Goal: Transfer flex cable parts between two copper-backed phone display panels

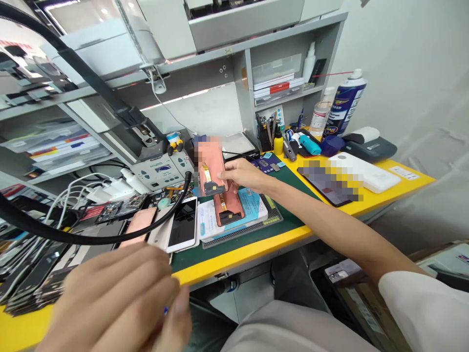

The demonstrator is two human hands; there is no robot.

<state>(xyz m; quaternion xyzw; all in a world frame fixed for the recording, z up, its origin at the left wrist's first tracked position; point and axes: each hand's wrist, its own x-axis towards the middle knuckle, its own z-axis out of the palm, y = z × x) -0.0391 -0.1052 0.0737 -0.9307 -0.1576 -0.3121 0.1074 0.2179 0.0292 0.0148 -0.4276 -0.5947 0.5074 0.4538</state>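
Observation:
My right hand (240, 175) grips a phone screen (213, 159) by its right edge. Its pink back faces me, with a gold flex cable and a dark strip at the bottom. Just below it, a second pink-backed phone screen (234, 208) lies on a blue and white box (252, 205), which rests on a perforated grey plate (271, 220). Close to the camera at lower left, my left hand (120, 298) is raised with fingers curled closed. A small blue bit shows near its thumb; the rest of what it holds is hidden.
A black hose (110, 237) arcs across the left side. Beside the box lies a white phone (183, 224); stacked phone parts (29, 278) fill the left. On the right are a dark phone (326, 183), a white device (373, 173) and a spray can (344, 105).

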